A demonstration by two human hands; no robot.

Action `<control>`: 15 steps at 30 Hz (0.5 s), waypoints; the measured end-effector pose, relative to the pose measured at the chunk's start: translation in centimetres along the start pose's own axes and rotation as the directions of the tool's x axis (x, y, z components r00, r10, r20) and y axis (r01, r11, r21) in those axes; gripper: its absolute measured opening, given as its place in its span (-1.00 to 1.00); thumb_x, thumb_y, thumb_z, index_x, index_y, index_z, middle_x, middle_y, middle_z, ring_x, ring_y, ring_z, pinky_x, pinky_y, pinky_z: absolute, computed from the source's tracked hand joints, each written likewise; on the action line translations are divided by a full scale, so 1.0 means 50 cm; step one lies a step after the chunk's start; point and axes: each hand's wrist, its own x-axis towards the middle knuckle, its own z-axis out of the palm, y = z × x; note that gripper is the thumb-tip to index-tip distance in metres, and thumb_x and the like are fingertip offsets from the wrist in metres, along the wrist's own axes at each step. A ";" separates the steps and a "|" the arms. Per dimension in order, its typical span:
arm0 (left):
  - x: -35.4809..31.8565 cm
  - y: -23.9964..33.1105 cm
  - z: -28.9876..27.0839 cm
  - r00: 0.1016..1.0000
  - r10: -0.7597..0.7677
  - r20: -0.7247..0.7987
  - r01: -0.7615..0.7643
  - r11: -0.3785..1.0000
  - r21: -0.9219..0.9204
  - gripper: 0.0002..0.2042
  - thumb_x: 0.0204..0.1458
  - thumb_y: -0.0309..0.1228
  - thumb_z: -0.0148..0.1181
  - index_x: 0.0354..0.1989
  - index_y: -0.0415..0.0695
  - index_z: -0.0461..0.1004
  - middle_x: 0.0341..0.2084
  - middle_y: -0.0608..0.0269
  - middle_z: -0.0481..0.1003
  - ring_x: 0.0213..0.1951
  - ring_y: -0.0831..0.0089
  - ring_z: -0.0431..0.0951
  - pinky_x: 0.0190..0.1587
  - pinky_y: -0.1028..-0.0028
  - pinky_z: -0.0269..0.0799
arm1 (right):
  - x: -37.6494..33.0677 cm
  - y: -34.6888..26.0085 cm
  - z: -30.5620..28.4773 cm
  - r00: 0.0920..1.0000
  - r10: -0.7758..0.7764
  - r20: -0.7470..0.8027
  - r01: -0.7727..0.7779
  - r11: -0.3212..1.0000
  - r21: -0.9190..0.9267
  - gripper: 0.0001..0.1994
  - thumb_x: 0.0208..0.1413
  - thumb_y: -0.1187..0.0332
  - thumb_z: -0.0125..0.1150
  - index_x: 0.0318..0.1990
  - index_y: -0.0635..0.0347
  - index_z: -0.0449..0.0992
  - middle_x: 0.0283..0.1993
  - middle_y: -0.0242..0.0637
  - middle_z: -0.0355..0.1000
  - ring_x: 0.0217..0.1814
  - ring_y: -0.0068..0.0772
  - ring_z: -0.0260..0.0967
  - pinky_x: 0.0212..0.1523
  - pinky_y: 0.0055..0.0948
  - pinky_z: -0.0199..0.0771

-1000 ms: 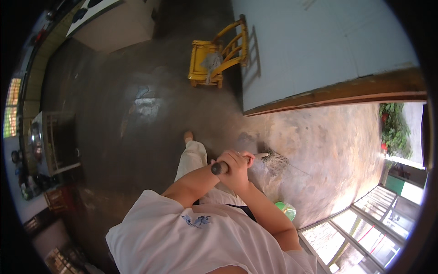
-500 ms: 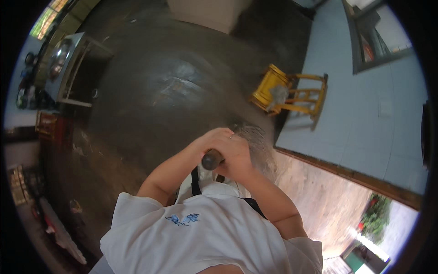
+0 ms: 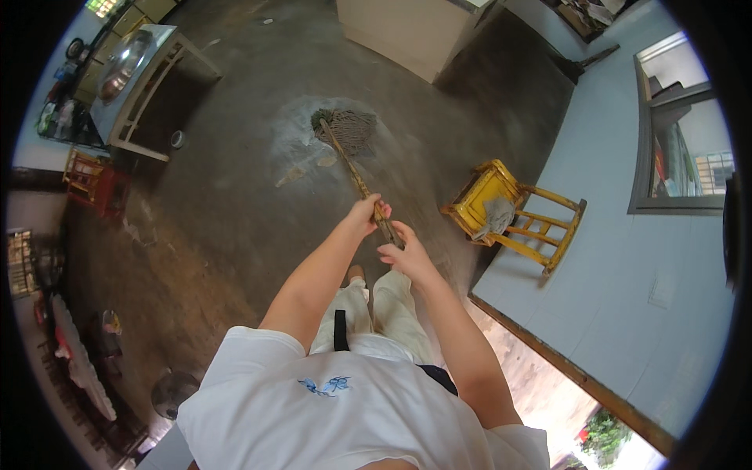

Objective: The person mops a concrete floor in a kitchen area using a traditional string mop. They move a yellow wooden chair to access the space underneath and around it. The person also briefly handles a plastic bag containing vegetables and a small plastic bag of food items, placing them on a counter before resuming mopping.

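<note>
A mop (image 3: 351,131) with grey-brown strands lies spread on a pale, wet-looking patch of floor ahead of me. From it a worn wooden handle (image 3: 354,174) slants back toward my body. My left hand (image 3: 368,214) is wrapped round the handle's lower part. Closer to me, my right hand (image 3: 409,252) curls loosely about the handle's top end, thumb on one side and fingers on the other. Both arms reach forward above my light trousers.
On the right, a yellow chair (image 3: 489,205) with a grey cloth (image 3: 496,216) stands by the pale tiled wall (image 3: 595,227). A table (image 3: 160,47) bearing a metal bowl (image 3: 125,66) is at the far left, near a red stool (image 3: 98,182). A pale box-like unit (image 3: 395,39) stands ahead.
The mop head has gone from a blur close by my hands to the floor farther ahead. My arms have stretched forward, and my hands have moved apart along the handle.
</note>
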 end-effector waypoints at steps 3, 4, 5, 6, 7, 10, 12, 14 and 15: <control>-0.016 -0.027 0.028 0.986 -0.077 -0.147 0.081 0.997 0.019 -0.81 0.03 -0.40 0.06 -0.51 -0.23 0.26 -0.63 0.17 0.34 -0.57 0.33 0.43 -0.55 0.38 0.45 | 0.102 0.071 -0.061 0.959 0.271 0.083 -0.282 0.941 0.186 -0.72 -0.03 0.40 0.12 -0.15 0.31 0.32 -0.28 -0.19 0.36 -0.46 -0.49 0.39 -0.60 -0.60 0.36; -0.014 -0.029 0.031 0.995 0.000 -0.102 0.021 0.979 0.202 -0.81 -0.02 -0.43 0.10 -0.55 -0.25 0.28 -0.69 0.19 0.33 -0.64 0.36 0.40 -0.59 0.40 0.43 | 0.125 0.057 -0.065 0.912 0.375 0.167 -0.403 0.896 0.187 -0.75 -0.02 0.38 0.12 -0.21 0.32 0.34 -0.35 -0.22 0.38 -0.51 -0.52 0.37 -0.66 -0.62 0.32; -0.004 -0.024 0.040 0.989 0.026 -0.146 0.018 0.955 0.297 -0.83 -0.02 -0.44 0.09 -0.54 -0.23 0.28 -0.73 0.23 0.32 -0.67 0.39 0.38 -0.60 0.43 0.40 | 0.145 0.046 -0.059 0.835 0.519 0.184 -0.550 0.794 0.258 -0.87 -0.03 0.40 0.12 -0.42 0.27 0.35 -0.55 -0.32 0.34 -0.66 -0.59 0.24 -0.75 -0.64 0.20; -0.004 -0.021 0.054 0.979 0.040 -0.198 0.040 0.921 0.387 -0.85 -0.02 -0.46 0.08 -0.54 -0.22 0.28 -0.76 0.26 0.31 -0.69 0.42 0.36 -0.62 0.45 0.36 | 0.169 0.048 -0.054 0.829 0.522 0.203 -0.559 0.788 0.256 -0.87 -0.03 0.41 0.12 -0.45 0.26 0.34 -0.57 -0.34 0.32 -0.68 -0.60 0.21 -0.75 -0.65 0.18; 0.005 -0.007 0.048 0.974 0.050 -0.223 0.039 0.926 0.375 -0.86 -0.02 -0.47 0.07 -0.54 -0.22 0.28 -0.77 0.27 0.30 -0.70 0.44 0.35 -0.62 0.46 0.36 | 0.196 0.054 -0.042 0.818 0.529 0.225 -0.573 0.780 0.249 -0.87 -0.04 0.42 0.12 -0.49 0.25 0.33 -0.59 -0.36 0.30 -0.70 -0.61 0.17 -0.76 -0.65 0.16; 0.043 0.076 0.037 0.961 0.087 -0.262 0.014 0.932 0.362 -0.89 -0.07 -0.53 0.06 -0.56 -0.23 0.28 -0.76 0.26 0.30 -0.71 0.47 0.34 -0.65 0.48 0.34 | 0.269 0.026 0.018 0.807 0.556 0.201 -0.587 0.792 0.166 -0.84 -0.05 0.46 0.09 -0.59 0.21 0.28 -0.68 -0.41 0.21 -0.74 -0.61 0.12 -0.77 -0.63 0.08; 0.065 0.138 0.046 0.963 0.128 -0.238 -0.026 0.921 0.389 -0.90 -0.12 -0.56 0.06 -0.59 -0.26 0.30 -0.74 0.23 0.32 -0.71 0.45 0.35 -0.66 0.47 0.35 | 0.324 -0.003 0.047 0.830 0.528 0.182 -0.551 0.825 0.123 -0.85 -0.06 0.48 0.08 -0.60 0.21 0.28 -0.69 -0.41 0.20 -0.75 -0.59 0.12 -0.78 -0.61 0.08; 0.094 0.207 0.056 0.962 0.142 -0.231 -0.048 0.928 0.371 -0.89 -0.13 -0.56 0.08 -0.61 -0.26 0.30 -0.75 0.23 0.32 -0.72 0.45 0.35 -0.67 0.46 0.35 | 0.384 -0.041 0.080 0.829 0.530 0.178 -0.555 0.820 0.142 -0.84 -0.07 0.50 0.07 -0.61 0.20 0.25 -0.69 -0.40 0.19 -0.76 -0.58 0.10 -0.78 -0.60 0.08; 0.117 0.244 0.054 0.964 0.143 -0.224 -0.055 0.933 0.356 -0.89 -0.13 -0.56 0.08 -0.62 -0.25 0.30 -0.75 0.23 0.32 -0.72 0.45 0.35 -0.67 0.46 0.36 | 0.418 -0.063 0.098 0.827 0.530 0.189 -0.558 0.815 0.156 -0.84 -0.07 0.50 0.07 -0.61 0.20 0.25 -0.69 -0.40 0.19 -0.76 -0.58 0.10 -0.78 -0.60 0.08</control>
